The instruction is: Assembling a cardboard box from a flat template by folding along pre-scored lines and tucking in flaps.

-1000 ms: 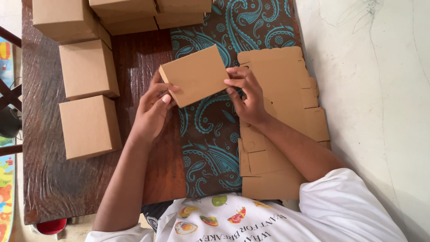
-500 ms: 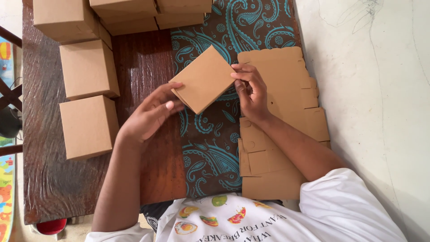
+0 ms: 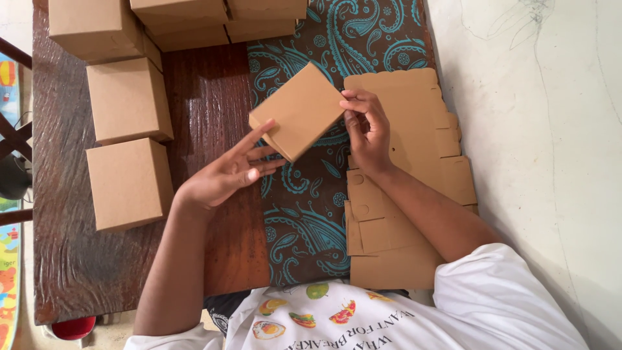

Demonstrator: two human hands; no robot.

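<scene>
A small brown cardboard box [image 3: 299, 110] is held tilted above the table's middle. My right hand [image 3: 366, 129] pinches its right edge between thumb and fingers. My left hand [image 3: 228, 174] has its fingers spread, and the fingertips touch the box's lower left corner from below. Under my right forearm lies a stack of flat, die-cut cardboard blanks [image 3: 414, 123] on a brown and teal paisley cloth [image 3: 304, 220].
Several finished brown boxes stand along the left side [image 3: 129, 185] and the far edge [image 3: 178, 14] of the dark wooden table [image 3: 71, 259]. A pale wall or floor [image 3: 538, 129] runs along the right. A red object [image 3: 72, 327] shows below the table's near left corner.
The box has turned and tilted further, its left corner dropping toward me. My left hand has let go of its side, opened, and slid lower, with only fingertips now touching it.
</scene>
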